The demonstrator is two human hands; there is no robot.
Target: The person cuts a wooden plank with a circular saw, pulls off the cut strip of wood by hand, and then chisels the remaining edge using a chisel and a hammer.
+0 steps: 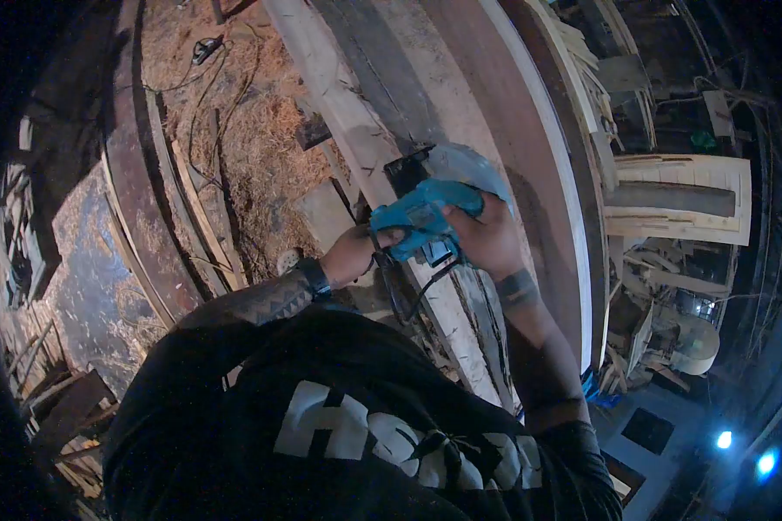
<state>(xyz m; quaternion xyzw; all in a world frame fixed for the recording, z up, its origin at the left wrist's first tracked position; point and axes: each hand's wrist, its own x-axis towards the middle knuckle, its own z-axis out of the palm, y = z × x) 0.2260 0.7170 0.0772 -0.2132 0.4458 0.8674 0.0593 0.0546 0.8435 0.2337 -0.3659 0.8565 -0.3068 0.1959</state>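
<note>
A teal circular saw (417,213) rests on long wooden planks (369,143) in the middle of the head view. Its pale blade guard (465,165) lies on the far right side, and a dark base plate (406,171) shows at its far end. My right hand (493,239) is wrapped round the saw's rear handle. On the other side my left hand (354,253) grips the end of the saw's body. A black power cord (400,304) loops down from the saw toward my body. The blade itself is hidden.
Wood shavings (265,122) cover the floor at left, where another corded tool (206,49) lies. Thin boards (202,204) stretch alongside. A pale wooden panel (678,200) and scrap wood pieces (660,278) are at right. Two bright lights (765,463) shine at lower right.
</note>
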